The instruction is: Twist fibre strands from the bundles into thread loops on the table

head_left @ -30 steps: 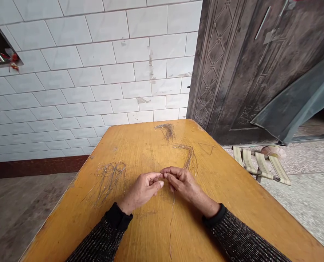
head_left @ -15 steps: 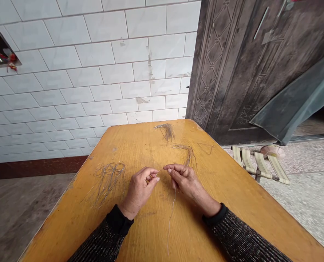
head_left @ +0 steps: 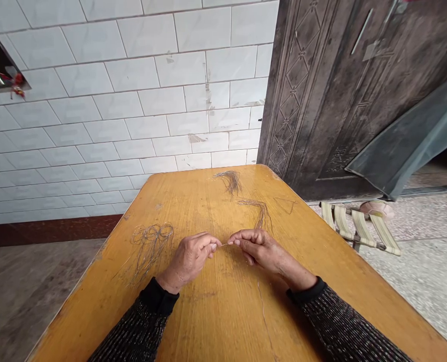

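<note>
Between my two hands runs a short stretch of thin wire (head_left: 224, 245). My left hand (head_left: 192, 257) pinches one end of it between thumb and forefinger. My right hand (head_left: 261, 251) is closed on the same wire a little to the right, thumb against forefinger. From under the right hand a long, slightly wavy tail of wire hangs toward the table's near side. Left of my left hand lies a bundle of looped wires (head_left: 151, 246). Beyond my right hand is a bunch of bent wires (head_left: 261, 212), its near end close to my fingers.
Another bunch of bent wires (head_left: 231, 180) lies near the far edge of the wooden table (head_left: 193, 201). A single bent wire (head_left: 285, 204) is at the right. A tiled wall (head_left: 144, 100) stands behind, a strapped folding stool (head_left: 359, 226) at right by a dark door (head_left: 332, 100).
My hands have come level, and the wire between them now runs nearly straight. The left fingers have closed further onto its end. The hanging tail has swung to the right.
</note>
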Motion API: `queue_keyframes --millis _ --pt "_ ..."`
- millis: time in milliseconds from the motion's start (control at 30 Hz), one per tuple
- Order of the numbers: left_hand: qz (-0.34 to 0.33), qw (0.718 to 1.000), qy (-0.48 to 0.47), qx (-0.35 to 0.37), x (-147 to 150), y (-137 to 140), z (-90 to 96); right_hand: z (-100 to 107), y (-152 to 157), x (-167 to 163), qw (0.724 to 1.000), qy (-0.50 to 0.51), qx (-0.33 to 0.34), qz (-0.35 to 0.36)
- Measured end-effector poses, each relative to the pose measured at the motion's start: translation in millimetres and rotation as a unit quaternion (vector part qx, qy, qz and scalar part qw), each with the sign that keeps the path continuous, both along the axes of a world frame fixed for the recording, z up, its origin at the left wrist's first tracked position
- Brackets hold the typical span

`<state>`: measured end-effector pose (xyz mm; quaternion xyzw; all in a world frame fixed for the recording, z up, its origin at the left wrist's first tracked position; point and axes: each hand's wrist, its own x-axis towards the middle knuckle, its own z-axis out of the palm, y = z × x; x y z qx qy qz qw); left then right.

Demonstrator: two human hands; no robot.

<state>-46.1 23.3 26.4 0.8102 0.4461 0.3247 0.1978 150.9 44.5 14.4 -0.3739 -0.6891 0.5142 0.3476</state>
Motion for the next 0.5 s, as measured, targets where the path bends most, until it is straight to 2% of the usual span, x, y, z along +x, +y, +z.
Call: queue_keyframes --millis 100,267,400,500 --pt "0.006 0.999 -0.029 -0.028 -0.5 0.5 2.7 0.2 0.4 -0.9 1.000 0.004 -0.006 -0.007" --pt "0.054 0.998 -0.040 0.003 -1.1 3.1 1.8 -0.4 2.8 0.6 0.999 0.023 -0.027 -0.031" --pt "0.036 0.999 -0.019 0.001 -0.6 1.7 3.9 1.2 2.3 2.3 0.998 0.034 -0.038 -0.022" --pt "0.011 0.999 -0.038 -0.022 -0.9 -0.2 7.4 2.7 1.4 2.2 0.998 0.041 -0.045 -0.017"
